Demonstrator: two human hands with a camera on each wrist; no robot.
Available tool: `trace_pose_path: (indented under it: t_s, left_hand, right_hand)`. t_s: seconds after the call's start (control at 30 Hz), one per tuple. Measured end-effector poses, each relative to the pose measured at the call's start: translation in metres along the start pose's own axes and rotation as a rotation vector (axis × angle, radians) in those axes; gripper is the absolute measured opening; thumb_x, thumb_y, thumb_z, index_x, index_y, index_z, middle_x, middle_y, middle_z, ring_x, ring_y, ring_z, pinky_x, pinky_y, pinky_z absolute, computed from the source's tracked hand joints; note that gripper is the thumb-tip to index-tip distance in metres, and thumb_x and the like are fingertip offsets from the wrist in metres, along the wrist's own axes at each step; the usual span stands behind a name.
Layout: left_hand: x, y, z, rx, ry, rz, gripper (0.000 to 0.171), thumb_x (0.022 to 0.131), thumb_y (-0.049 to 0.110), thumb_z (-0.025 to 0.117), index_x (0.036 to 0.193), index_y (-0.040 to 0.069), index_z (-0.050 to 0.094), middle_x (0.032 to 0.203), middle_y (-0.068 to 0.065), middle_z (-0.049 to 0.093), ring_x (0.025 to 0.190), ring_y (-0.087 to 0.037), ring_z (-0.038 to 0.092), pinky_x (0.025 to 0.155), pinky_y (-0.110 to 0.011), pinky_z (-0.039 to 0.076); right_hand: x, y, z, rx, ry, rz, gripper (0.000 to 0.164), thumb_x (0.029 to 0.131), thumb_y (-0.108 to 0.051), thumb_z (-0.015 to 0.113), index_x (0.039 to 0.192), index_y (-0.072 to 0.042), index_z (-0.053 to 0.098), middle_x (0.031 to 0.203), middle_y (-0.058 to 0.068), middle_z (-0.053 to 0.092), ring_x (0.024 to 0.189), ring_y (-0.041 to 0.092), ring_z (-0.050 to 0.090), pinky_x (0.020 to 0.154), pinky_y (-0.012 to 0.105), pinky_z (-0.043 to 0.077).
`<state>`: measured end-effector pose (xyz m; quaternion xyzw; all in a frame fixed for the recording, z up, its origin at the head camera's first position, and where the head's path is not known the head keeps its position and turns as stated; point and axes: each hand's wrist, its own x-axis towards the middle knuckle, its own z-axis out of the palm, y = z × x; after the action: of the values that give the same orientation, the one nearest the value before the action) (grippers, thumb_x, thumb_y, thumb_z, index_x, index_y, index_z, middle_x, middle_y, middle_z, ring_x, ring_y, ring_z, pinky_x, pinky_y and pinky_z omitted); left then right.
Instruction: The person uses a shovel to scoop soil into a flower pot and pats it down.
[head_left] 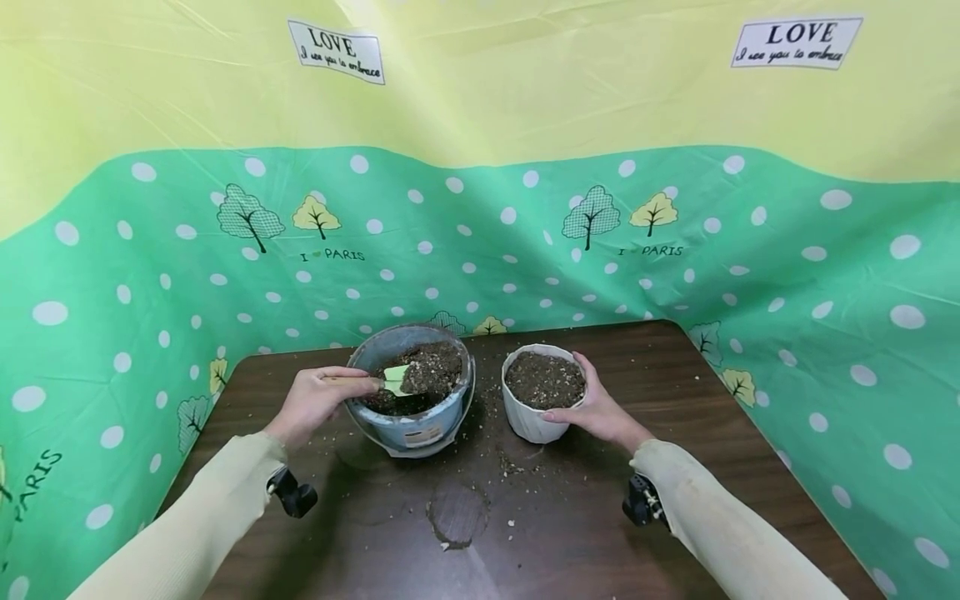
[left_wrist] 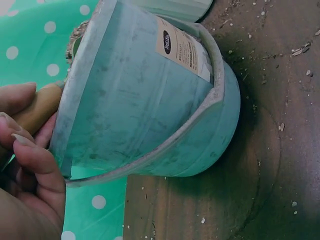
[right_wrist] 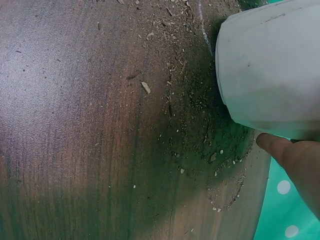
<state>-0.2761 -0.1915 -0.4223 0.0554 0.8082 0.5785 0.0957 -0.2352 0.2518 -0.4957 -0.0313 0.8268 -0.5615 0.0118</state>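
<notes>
My left hand (head_left: 318,400) grips the wooden handle (left_wrist: 42,106) of a small trowel with a pale green blade (head_left: 394,379). Dark soil (head_left: 432,368) lies heaped on and around the blade, inside a blue-grey bucket (head_left: 420,435) that holds more soil. In the left wrist view the fingers curl round the handle beside the bucket's rim. On the right, a white ribbed pot (head_left: 531,425) stands upright, filled with soil (head_left: 544,380) close to its rim. My right hand (head_left: 600,410) holds this pot by its right side, thumb at the front and fingers behind.
Soil crumbs (head_left: 517,462) are scattered over the brown wooden table (head_left: 570,525), with a ring of dirt (head_left: 459,517) near the front. The bucket's handle (left_wrist: 200,107) hangs down its side. A green and yellow dotted cloth (head_left: 480,208) surrounds the table at the back and sides.
</notes>
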Motion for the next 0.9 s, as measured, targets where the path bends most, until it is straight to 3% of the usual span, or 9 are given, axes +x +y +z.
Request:
trace_pose_path:
  t_s: [0.3, 0.5, 0.7, 0.9]
  left_hand:
    - [-0.001, -0.002, -0.004, -0.057, 0.027, -0.005, 0.046, 0.082, 0.041, 0.082, 0.116, 0.011, 0.075, 0.114, 0.003, 0.071, 0.058, -0.012, 0.044, 0.050, -0.027, 0.038]
    - [0.003, 0.006, 0.000, -0.086, 0.039, 0.038, 0.046, 0.082, 0.041, 0.082, 0.116, 0.010, 0.075, 0.115, 0.003, 0.071, 0.056, -0.011, 0.043, 0.049, -0.026, 0.037]
    - [0.007, 0.022, 0.013, -0.122, 0.021, 0.077, 0.046, 0.084, 0.038, 0.082, 0.116, 0.007, 0.075, 0.126, -0.003, 0.065, 0.053, -0.009, 0.042, 0.051, -0.026, 0.039]
    - [0.014, 0.040, 0.037, -0.174, -0.008, 0.079, 0.046, 0.082, 0.035, 0.083, 0.117, 0.007, 0.074, 0.117, -0.001, 0.070, 0.050, -0.009, 0.041, 0.049, -0.026, 0.038]
  right_hand:
    - [-0.001, 0.000, 0.000, -0.001, 0.006, -0.012, 0.124, 0.074, -0.020, 0.089, 0.158, -0.013, -0.002, 0.156, 0.027, 0.015, 0.140, 0.044, 0.025, 0.113, 0.056, 0.018]
    - [0.000, 0.000, -0.001, 0.000, 0.004, -0.007, 0.125, 0.074, -0.020, 0.089, 0.158, -0.013, -0.002, 0.156, 0.027, 0.014, 0.140, 0.044, 0.024, 0.113, 0.056, 0.018]
    - [-0.002, -0.006, -0.001, -0.001, 0.001, -0.020, 0.123, 0.074, -0.017, 0.089, 0.157, -0.009, -0.001, 0.155, 0.030, 0.016, 0.140, 0.045, 0.024, 0.113, 0.057, 0.017]
    - [-0.005, -0.010, 0.000, 0.002, 0.003, -0.028, 0.121, 0.074, -0.013, 0.088, 0.157, -0.005, 0.000, 0.154, 0.031, 0.016, 0.139, 0.047, 0.024, 0.112, 0.057, 0.018]
